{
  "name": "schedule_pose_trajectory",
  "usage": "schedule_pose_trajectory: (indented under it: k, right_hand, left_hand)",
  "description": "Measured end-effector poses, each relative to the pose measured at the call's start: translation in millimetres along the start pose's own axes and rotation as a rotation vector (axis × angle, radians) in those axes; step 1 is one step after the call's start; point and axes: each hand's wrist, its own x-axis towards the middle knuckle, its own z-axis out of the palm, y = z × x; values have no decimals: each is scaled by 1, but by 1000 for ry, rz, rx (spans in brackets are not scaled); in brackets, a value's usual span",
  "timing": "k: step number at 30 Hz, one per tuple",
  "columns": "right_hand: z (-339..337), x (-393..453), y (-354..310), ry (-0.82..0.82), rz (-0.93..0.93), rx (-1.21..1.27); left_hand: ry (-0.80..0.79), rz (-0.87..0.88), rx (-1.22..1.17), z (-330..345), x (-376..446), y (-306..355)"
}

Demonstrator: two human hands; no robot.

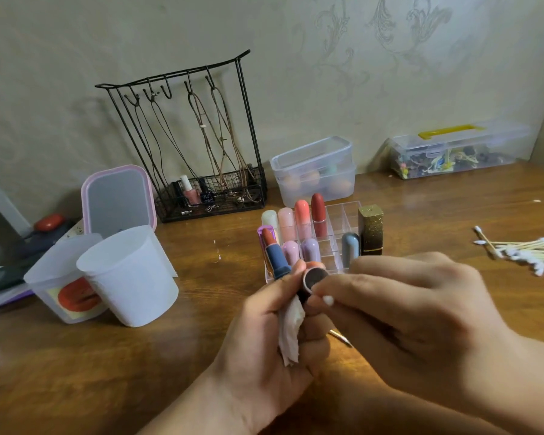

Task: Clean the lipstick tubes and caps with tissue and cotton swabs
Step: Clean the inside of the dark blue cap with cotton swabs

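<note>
My left hand (264, 350) grips a dark lipstick cap (316, 277) with its open end facing me, and a crumpled white tissue (291, 328) is tucked in the same palm. My right hand (399, 312) pinches a thin cotton swab stick (342, 336) at the cap's rim; the swab's tip is hidden. Just behind my left fingers stands a blue lipstick tube (275, 257) with its red bullet exposed; whether my hand touches it I cannot tell. A clear organizer (343, 211) holds several pastel lipsticks, with a gold-and-black tube (371, 230) beside it.
A pile of cotton swabs (528, 249) lies at the right on the wooden table (139, 387). Two white cups (129, 277) and a pink-rimmed mirror (118, 200) stand left. A black wire rack (201, 146) and two clear lidded boxes (314, 171) line the wall.
</note>
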Motion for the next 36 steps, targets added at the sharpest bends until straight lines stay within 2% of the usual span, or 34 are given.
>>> schedule_pose_trajectory:
  k: [3,5,7,10,13,16,23,27,29,33,36]
  right_hand:
    - [-7,4,-1,40,122,160]
    - [-12,8,0,160,245,301]
    - [-15,13,1,341,414,603]
    - [-18,20,11,553,790,1032]
    - [-18,22,23,647,1134,1259]
    - [-17,20,25,644,1281,1332]
    - [-15,19,21,613,1284,1322]
    - [-13,19,20,609,1216,1270]
    - [-13,19,18,568,1101,1208]
    - [-10,18,9,377,739,1023]
    - [-5,11,8,252,571,767]
  left_hand:
    - [-23,-13,-31,-1,1,1]
    - [60,-15,-43,4,0,2]
    - [134,10,-37,6,0,2]
    - [192,46,-6,8,1,1]
    - [184,50,12,11,0,2]
    - [190,62,6,13,-1,2]
    - [228,89,-6,17,-2,3]
    - [235,95,3,19,-3,4]
    - [237,99,20,20,-3,4]
    - [276,130,96,22,-3,5]
    - [311,160,193,22,-3,6]
